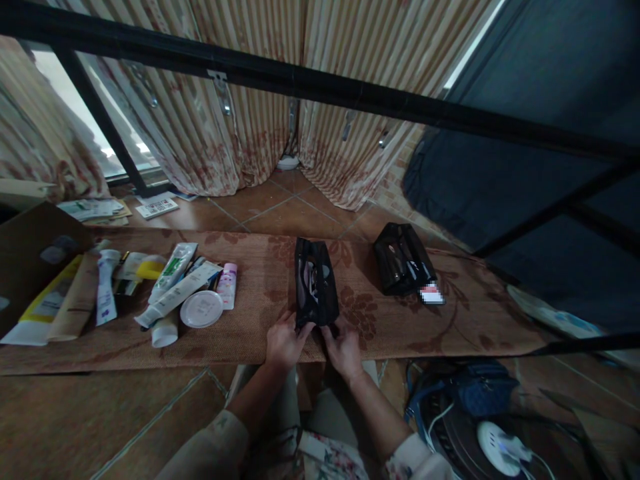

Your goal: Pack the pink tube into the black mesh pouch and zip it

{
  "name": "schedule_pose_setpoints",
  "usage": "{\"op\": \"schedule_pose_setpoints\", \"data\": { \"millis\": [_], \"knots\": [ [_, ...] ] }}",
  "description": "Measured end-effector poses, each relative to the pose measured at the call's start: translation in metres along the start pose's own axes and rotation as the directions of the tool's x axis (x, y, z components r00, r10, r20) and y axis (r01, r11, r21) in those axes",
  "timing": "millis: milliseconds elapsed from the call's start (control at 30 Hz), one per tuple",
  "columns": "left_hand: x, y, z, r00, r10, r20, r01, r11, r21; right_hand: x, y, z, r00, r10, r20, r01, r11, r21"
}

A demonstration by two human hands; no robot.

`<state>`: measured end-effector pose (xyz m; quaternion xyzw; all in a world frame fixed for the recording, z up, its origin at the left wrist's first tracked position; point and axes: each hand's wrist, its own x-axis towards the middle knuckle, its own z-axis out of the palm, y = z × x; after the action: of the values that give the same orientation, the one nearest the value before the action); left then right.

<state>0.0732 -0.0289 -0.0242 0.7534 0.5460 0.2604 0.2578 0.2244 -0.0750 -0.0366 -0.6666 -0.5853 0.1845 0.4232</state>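
Observation:
A small black zip pouch (329, 293) stands on the cloth-covered bench in front of me, its top parted so that a few items show inside. My left hand (285, 343) pinches the near left corner of the pouch. On the near right corner, my right hand (344, 348) has its fingers closed too. Farther right sits a second black pouch (400, 260) of mesh-like material, with a pale tag at its near edge. To the left lies a pile of toiletries: a white-green tube (173, 272), a long white tube (180, 293), a round white lid (201, 309) and a pink bottle (227, 287).
At the far left a cardboard box (35, 247) stands beside yellow and tan tubes. A dark metal bar (320, 83) crosses above the bench (260, 333). Striped curtains (250, 127) hang behind. Below right are a blue bag (485, 387) and a white power strip (497, 448) with cables.

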Motion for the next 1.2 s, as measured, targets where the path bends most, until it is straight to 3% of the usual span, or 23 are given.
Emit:
{"op": "schedule_pose_setpoints", "data": {
  "millis": [267,633,1000,1200],
  "knots": [
    [-0.001,-0.004,0.004,0.995,0.098,0.001,-0.096,0.98,0.174,0.0,0.001,0.0,1.0,-0.006,0.016,0.006,1.0,0.013],
    [0.0,-0.006,0.001,0.992,0.128,0.02,-0.129,0.985,0.112,0.001,-0.002,0.0,1.0,0.024,-0.01,-0.024,0.999,0.024],
    [0.016,-0.015,-0.021,0.928,0.264,0.262,-0.254,0.965,-0.072,0.001,-0.001,0.0,1.0,0.028,0.001,-0.028,0.999,0.029],
    [0.031,-0.013,-0.039,0.889,0.254,0.382,-0.307,0.948,0.083,0.0,-0.003,0.001,1.0,-0.013,-0.008,0.013,1.0,-0.024]
  ]
}}
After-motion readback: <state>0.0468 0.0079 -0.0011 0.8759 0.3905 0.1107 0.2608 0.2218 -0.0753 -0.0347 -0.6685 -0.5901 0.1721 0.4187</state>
